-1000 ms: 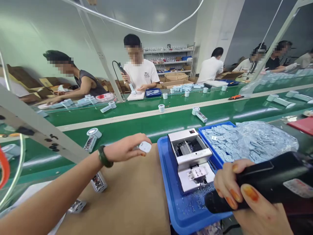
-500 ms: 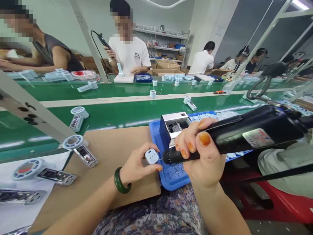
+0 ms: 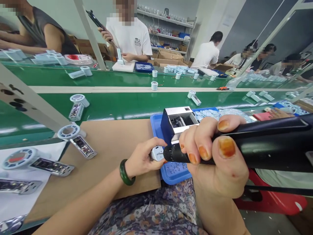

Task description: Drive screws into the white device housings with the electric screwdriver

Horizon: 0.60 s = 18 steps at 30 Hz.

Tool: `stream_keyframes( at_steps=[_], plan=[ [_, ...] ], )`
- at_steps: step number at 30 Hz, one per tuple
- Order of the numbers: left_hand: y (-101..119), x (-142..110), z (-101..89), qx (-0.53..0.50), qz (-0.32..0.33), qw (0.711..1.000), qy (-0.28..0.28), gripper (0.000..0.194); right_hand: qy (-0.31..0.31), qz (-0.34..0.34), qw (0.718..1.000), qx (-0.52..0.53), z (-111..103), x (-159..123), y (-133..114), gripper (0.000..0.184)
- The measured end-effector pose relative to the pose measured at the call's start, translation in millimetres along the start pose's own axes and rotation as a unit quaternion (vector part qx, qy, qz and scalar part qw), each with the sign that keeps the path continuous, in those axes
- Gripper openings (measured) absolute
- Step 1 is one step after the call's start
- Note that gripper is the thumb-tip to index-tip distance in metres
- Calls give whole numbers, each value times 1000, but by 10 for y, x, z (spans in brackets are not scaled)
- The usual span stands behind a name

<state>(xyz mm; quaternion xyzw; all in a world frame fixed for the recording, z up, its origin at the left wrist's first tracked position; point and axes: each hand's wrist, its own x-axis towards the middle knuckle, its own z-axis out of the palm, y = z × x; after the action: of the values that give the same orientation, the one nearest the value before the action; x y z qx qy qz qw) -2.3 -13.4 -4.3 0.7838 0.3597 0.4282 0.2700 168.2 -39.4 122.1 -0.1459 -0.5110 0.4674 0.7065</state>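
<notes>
My left hand (image 3: 139, 158), with a green bangle at the wrist, pinches a pale blue plastic housing (image 3: 156, 152) whose small end face is turned to the right. Wrapped in the fingers of my right hand (image 3: 217, 160) is a black electric screwdriver (image 3: 274, 140), held nearly level. Its bit meets the end face of the housing, and the black nose sits close against it. Behind the nose stands a silver and black screw feeder box (image 3: 179, 120) in a blue tray (image 3: 170, 179), where loose screws lie.
Pale blue units with exposed circuit boards (image 3: 83, 145) lie at the left, partly on a brown cardboard sheet (image 3: 117, 137). A metal post (image 3: 31, 101) slants up there. Beyond runs a green conveyor (image 3: 117, 104) with more parts. Co-workers (image 3: 133, 39) sit across it.
The screwdriver has come nearer the camera, and its nose has closed up to the housing, which has turned slightly. The view has tilted down a little.
</notes>
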Motion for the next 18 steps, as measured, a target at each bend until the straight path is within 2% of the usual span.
stream_keyframes(
  at_steps=[5, 11, 18],
  plan=[
    [36, 38, -15, -14, 7, 1000, -3, 21, -16, -19, 1000, -9, -50, -12, 43, 21],
    [34, 68, -8, -29, 19, 999, -5, 20, -18, -6, 1000, 2, -58, -37, -2, 19],
    [33, 75, -16, -30, 18, 999, -11, 19, -25, -27, 999, -11, -52, -31, 49, 22]
  ],
)
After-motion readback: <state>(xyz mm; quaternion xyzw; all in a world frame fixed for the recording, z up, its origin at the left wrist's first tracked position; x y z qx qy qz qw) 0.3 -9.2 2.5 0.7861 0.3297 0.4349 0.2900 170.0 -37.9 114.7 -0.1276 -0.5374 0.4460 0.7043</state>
